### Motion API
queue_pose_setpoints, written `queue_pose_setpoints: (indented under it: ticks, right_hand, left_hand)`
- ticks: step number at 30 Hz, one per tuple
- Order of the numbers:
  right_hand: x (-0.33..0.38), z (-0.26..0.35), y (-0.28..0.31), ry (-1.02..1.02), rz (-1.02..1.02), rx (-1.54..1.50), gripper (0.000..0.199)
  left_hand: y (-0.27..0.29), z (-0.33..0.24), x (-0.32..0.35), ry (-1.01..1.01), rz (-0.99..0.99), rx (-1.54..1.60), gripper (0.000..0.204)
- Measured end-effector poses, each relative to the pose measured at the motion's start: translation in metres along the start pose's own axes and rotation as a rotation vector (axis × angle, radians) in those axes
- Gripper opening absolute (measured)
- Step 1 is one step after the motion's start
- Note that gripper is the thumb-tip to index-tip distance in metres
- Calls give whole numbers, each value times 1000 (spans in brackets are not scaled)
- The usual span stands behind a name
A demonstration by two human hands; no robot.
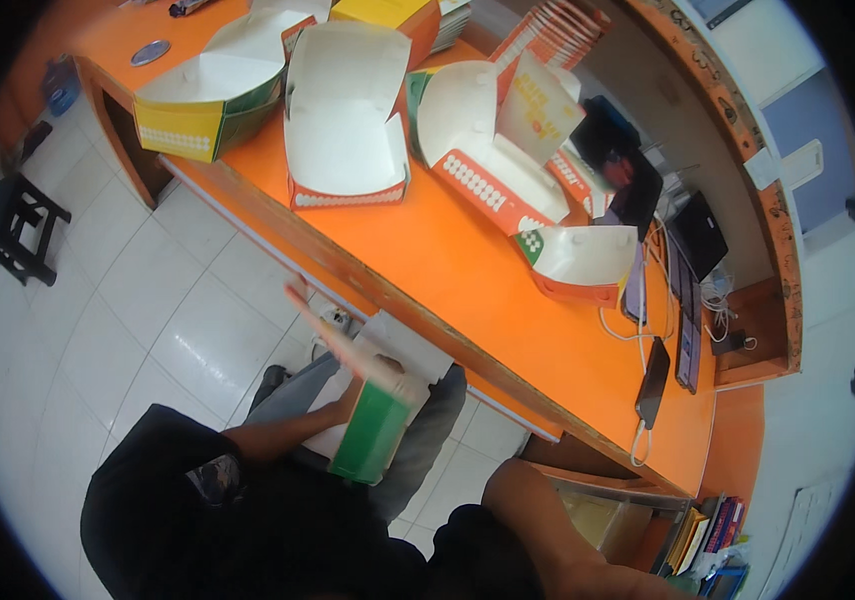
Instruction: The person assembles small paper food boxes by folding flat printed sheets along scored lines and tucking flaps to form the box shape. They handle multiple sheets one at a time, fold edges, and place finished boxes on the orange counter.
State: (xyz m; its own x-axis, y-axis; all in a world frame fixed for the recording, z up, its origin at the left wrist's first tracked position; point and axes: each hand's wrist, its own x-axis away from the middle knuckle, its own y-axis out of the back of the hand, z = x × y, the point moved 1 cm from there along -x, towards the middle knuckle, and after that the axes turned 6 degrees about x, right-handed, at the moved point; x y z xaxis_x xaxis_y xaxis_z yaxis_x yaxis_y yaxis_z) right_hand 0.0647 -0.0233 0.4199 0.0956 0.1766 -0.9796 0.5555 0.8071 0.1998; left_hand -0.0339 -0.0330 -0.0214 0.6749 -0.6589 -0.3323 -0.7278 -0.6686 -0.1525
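On my lap lies a partly folded cardboard food box (380,436), with a green side facing up and pale inner flaps. One long flap edge is smeared by motion. My left hand (352,398) grips the box from its left side, the fingers partly hidden by the card. My right forearm (553,535) bends away toward the lower right and leaves the picture at the bottom edge, so the hand itself does not show.
Open boxes stand on the orange desk (468,290): a yellow-green box (183,125), a white-lined box (346,130), a red-edged box (493,185) and a small tray (583,258). Stacked cartons (553,30) lie behind. A phone (654,382) and cables are at the right; a black stool (26,228) stands left.
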Motion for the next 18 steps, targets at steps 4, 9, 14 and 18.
queue_pose_setpoints:
  ticks: [4,9,14,18]
  right_hand:
    - [24,5,8,216,-282,-36,29]
    - [38,2,-3,-97,-33,11,35]
    - [45,8,-4,-73,-293,-43,41]
    - [45,0,2,-306,81,-169,47]
  left_hand:
    - [-11,-4,14,79,-134,-398,17]
    - [-16,22,7,212,-211,362,15]
    - [-15,17,18,230,-86,-78,14]
    - [-10,7,14,409,-29,153,8]
